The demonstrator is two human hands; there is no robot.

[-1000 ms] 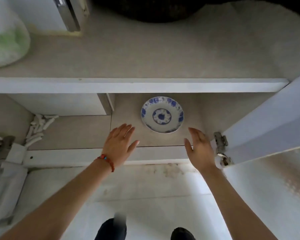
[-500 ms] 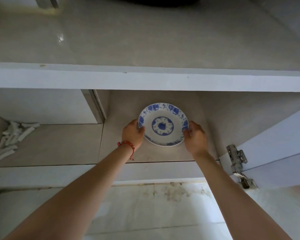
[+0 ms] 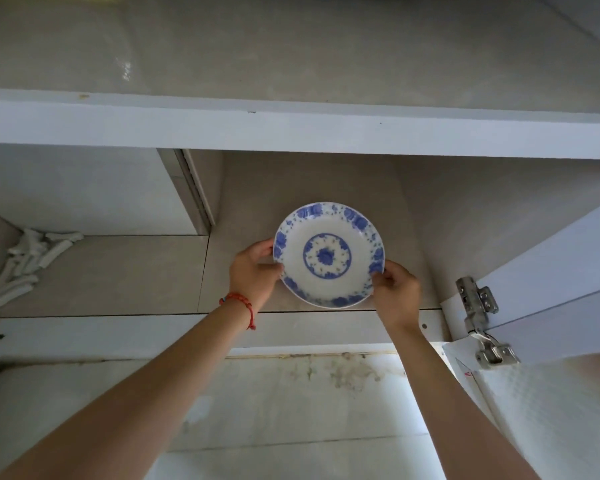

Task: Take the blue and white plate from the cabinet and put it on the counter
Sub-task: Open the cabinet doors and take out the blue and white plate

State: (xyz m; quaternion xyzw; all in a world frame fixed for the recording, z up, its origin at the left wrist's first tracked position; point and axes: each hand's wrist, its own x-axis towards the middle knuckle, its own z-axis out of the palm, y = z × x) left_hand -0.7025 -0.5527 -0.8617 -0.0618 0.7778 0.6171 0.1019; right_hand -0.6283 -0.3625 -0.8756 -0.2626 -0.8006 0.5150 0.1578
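Two hands grip the plate (image 3: 329, 255) inside the cabinet (image 3: 465, 216). The left hand (image 3: 253, 271) pinches its left rim; the right hand (image 3: 397, 292) pinches the right.

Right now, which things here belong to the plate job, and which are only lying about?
For the job:
plate, held at its rim
left hand
right hand
cabinet
counter

Lying about:
white pieces in the cabinet's left corner
door hinge
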